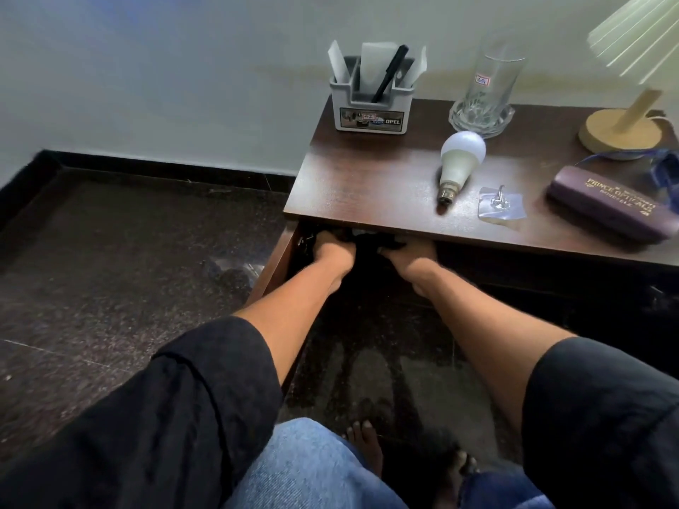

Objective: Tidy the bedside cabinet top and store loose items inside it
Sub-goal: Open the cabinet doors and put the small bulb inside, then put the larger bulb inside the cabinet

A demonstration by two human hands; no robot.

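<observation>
Now reaching both the left hand (332, 251) and right hand (411, 253) under the cabinet top (367, 178), probably tucking something dark inside; fingers hidden, grip impossible to tell.

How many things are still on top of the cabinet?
6: pen holder back left, glass beside it, lamp back right, bulb in the middle, clear hook near the front, glasses case at right.

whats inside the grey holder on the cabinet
The holder has a black pen and white papers standing in it. Their lower ends, and anything lying at the bottom, are hidden by its walls.
</observation>
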